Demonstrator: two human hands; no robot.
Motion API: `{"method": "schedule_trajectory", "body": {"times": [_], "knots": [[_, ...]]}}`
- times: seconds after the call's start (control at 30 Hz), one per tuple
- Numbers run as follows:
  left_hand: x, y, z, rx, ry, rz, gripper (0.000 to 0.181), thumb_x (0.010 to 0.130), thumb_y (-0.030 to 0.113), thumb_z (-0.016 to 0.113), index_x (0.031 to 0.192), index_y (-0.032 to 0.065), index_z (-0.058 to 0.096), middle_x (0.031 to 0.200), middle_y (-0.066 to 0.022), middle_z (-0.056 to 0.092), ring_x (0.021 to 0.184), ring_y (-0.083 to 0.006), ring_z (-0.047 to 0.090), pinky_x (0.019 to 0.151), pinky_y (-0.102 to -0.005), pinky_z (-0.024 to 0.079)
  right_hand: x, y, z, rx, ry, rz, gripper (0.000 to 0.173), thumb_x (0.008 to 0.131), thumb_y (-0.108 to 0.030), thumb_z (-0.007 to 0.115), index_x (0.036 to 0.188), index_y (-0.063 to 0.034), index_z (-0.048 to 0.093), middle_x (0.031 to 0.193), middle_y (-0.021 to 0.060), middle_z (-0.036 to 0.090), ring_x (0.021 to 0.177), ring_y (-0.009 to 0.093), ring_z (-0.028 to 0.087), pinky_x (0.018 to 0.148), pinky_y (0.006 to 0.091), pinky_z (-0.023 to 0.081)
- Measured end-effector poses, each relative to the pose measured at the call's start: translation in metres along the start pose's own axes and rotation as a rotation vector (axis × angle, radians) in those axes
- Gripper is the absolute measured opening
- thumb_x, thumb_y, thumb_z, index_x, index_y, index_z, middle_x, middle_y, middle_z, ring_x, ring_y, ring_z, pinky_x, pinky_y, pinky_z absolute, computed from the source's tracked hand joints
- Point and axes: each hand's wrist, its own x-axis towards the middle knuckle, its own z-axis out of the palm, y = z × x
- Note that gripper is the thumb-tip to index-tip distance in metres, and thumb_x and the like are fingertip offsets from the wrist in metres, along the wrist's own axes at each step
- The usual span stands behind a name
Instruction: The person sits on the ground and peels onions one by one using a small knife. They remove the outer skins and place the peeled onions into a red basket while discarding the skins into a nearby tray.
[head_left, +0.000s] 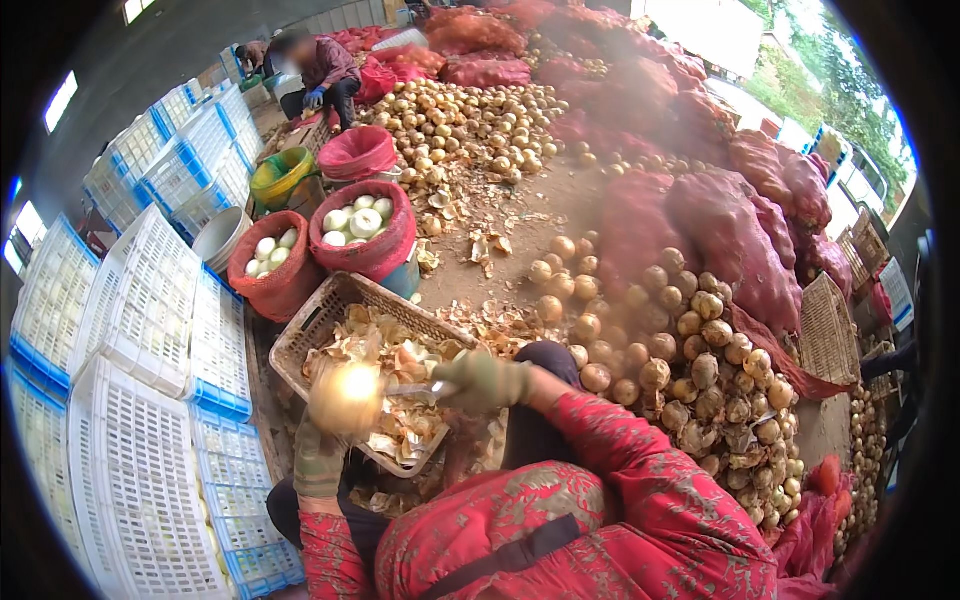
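Note:
My left hand (319, 454), in a green work glove, holds up an onion (346, 397), blurred and brightly lit, over the left edge of a plastic crate (300, 352) of onion skins (405, 435). Gloved too, my right hand (482, 381) grips a knife (414, 389) whose blade points left towards the onion; a small space seems to lie between them. Beyond the crate stand two containers lined with red mesh, one at the left (277, 292) and one nearer the middle (367, 259), both holding peeled white onions (364, 223).
Stacked white crates (150, 465) line the left side. Unpeeled onions (660, 349) are heaped at my right, with full red mesh sacks (735, 232) behind. Another pile of onions (450, 124) lies farther off, beside a seated person (326, 71) in blue gloves.

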Motion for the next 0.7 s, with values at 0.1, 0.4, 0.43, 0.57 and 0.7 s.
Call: {"method": "schedule_trajectory", "body": {"times": [0.1,0.4,0.43,0.57,0.7], "knots": [[-0.022,-0.015,-0.019,-0.369,0.169,-0.097,0.078,0.080,0.058,0.070,0.133,0.0044,0.050,0.131,-0.0124,0.055,0.122,-0.0269,0.053,0.105,-0.0442,0.043,0.023,-0.012,0.037,-0.274,-0.122,-0.223,0.021,0.085,-0.027,0.064,0.088,-0.0089,0.055,0.072,0.0156,0.059,0.069,0.037,0.060,0.061,0.0450,0.046],[-0.052,-0.099,-0.064,0.456,0.269,-0.349,0.046,0.080,0.025,0.079,0.114,0.0007,0.060,0.098,-0.0009,0.062,0.089,-0.0111,0.055,0.082,-0.0281,0.046,0.029,0.043,0.092,-0.444,-0.512,-0.237,0.030,0.074,-0.032,0.069,0.094,-0.0106,0.064,0.084,0.0112,0.067,0.084,0.033,0.068,0.071,0.0439,0.054],[-0.047,-0.106,-0.065,0.412,0.383,-0.445,0.051,0.077,0.024,0.081,0.117,0.0000,0.058,0.100,-0.0019,0.062,0.088,-0.0119,0.055,0.082,-0.0293,0.046,0.031,0.045,0.097,-0.467,-0.523,-0.259,0.030,0.074,-0.032,0.069,0.094,-0.0106,0.064,0.084,0.0112,0.067,0.084,0.033,0.068,0.071,0.0436,0.054],[-0.037,-0.129,-0.076,0.718,0.467,-0.361,0.070,0.068,0.027,0.086,0.124,0.0014,0.053,0.104,-0.0093,0.060,0.093,-0.0195,0.057,0.086,-0.0318,0.046,0.038,0.052,0.107,-0.457,-0.475,-0.285,0.043,0.067,-0.043,0.075,0.092,-0.0098,0.064,0.079,0.0106,0.067,0.083,0.033,0.068,0.070,0.0437,0.054],[-0.033,-0.115,-0.045,1.186,0.402,-0.118,0.076,0.064,0.032,0.088,0.127,0.0061,0.053,0.121,-0.0171,0.052,0.112,-0.0309,0.051,0.096,-0.0379,0.043,0.037,0.080,0.140,-0.462,-0.432,-0.246,0.045,0.059,-0.042,0.080,0.092,-0.0146,0.067,0.086,0.0080,0.069,0.086,0.032,0.068,0.078,0.0455,0.051]]}}
